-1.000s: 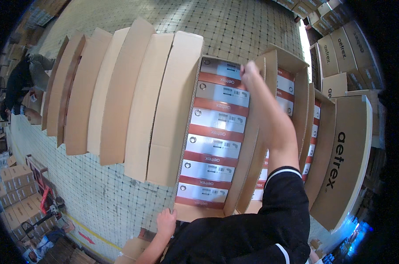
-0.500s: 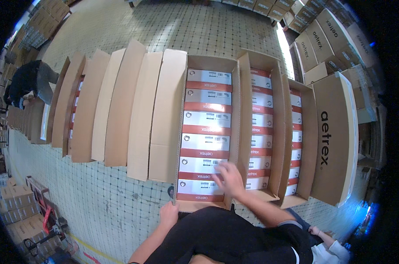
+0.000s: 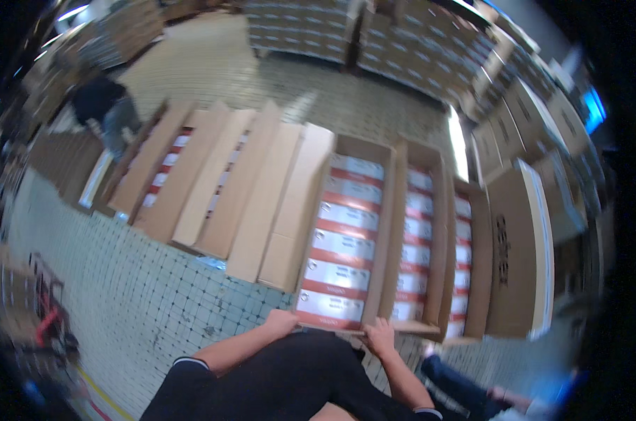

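A long open cardboard carton [image 3: 384,242] stands in front of me, holding a row of white-and-red shoeboxes [image 3: 343,243]. At its near left corner my left hand [image 3: 281,322] is closed on the cardboard edge. My right hand [image 3: 379,337] grips the near right corner, its fingers curled over the rim. The carton's left flap [image 3: 290,217] is folded outward. Directly to the right stand two more open cartons, the nearer carton [image 3: 439,270] also filled with white-and-red boxes.
More open cartons [image 3: 191,179] with raised flaps run off to the left, where a person [image 3: 107,112] bends over them. Large closed cartons [image 3: 518,245] stand at right. Stacked pallets [image 3: 423,45] line the back. Another person's legs [image 3: 451,382] show at lower right.
My right hand has come back from over the shoeboxes to the carton's near right corner. My left hand stays at the near left corner. The view has tilted up, showing more stacks behind.
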Motion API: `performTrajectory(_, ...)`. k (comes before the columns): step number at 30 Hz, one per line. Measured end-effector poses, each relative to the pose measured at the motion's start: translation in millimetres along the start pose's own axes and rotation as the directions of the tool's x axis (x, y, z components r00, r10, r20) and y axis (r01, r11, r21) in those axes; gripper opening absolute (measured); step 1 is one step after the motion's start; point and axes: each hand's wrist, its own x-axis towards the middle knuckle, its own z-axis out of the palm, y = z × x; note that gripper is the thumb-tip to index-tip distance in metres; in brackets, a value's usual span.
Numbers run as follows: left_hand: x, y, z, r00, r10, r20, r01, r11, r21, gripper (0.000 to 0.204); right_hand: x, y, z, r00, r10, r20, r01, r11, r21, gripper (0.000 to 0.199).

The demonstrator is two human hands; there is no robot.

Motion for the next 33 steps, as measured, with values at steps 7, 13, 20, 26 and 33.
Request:
performTrajectory(7,17,2,-105,0.989,0.061,-0.133,-0.057,0.998,0.034,0.027,45,13,-115,0.995,-0.094,0.042,0.099,0.988,-0.118,0.036)
performTrajectory(13,92,-10,-269,0.971,-0.029,-0.238,0.015,0.998,-0.06,0.047,156,68,-222,0.954,-0.157,-0.255,0.139,0.987,-0.086,0.031)
performTrajectory(20,184,-27,-384,0.94,0.002,-0.342,-0.116,0.942,-0.314,0.044,255,105,-307,0.947,0.106,-0.304,-0.049,0.981,0.189,0.059)
performTrajectory(26,199,-34,-396,0.952,0.006,-0.305,-0.158,0.866,-0.475,0.039,268,94,-324,0.948,0.21,-0.238,-0.15,0.957,0.249,0.063)
performTrajectory(33,194,-31,-393,0.941,0.003,-0.338,-0.176,0.858,-0.483,0.042,276,104,-315,0.943,0.161,-0.291,-0.067,0.949,0.31,0.056)
